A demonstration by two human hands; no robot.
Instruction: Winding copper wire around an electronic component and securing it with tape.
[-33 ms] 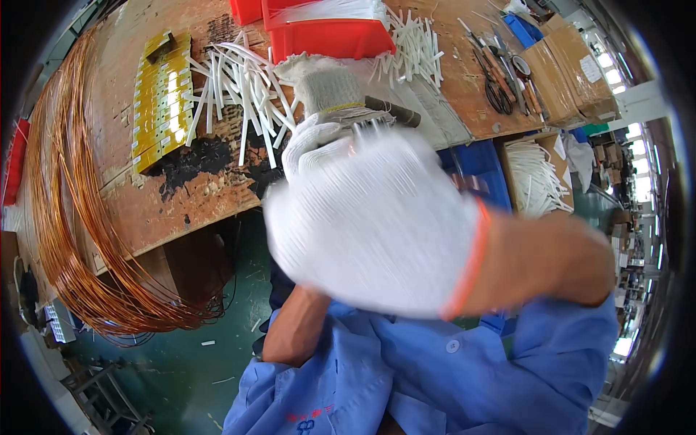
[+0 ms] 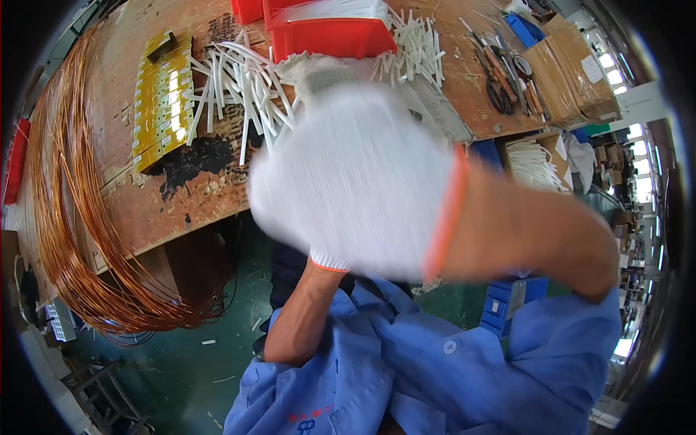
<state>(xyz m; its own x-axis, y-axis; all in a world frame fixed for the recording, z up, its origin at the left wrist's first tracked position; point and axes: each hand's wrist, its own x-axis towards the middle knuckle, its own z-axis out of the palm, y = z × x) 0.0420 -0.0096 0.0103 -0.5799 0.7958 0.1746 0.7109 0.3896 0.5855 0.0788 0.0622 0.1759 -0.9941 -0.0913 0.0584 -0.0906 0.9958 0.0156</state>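
Observation:
My right hand (image 2: pixel 355 174), in a white knit glove with an orange cuff, is a motion-smeared shape over the table's front edge. Its fingers cannot be made out, nor whether they hold anything. Behind it is my left hand (image 2: pixel 330 259); only the glove's wrist end and orange cuff show, so its grip is hidden. Just beyond the gloves, a greyish-white cloth bundle (image 2: pixel 310 70) lies against a red bin (image 2: pixel 333 40) holding thin white strands. White tubing pieces (image 2: pixel 250 87) are scattered to the left of the gloves.
Coiled copper wire (image 2: pixel 72 217) hangs over the table's left edge, near a yellow slatted piece (image 2: pixel 163 101). At right are scissors (image 2: pixel 497 94), other hand tools and a cardboard box (image 2: pixel 573 69). An open box of white tubing (image 2: pixel 535 163) stands below the table's right side.
My right hand has moved up and slightly left, now covering the left hand's fingers and the dark rod seen before. More of my left forearm and its cuff shows.

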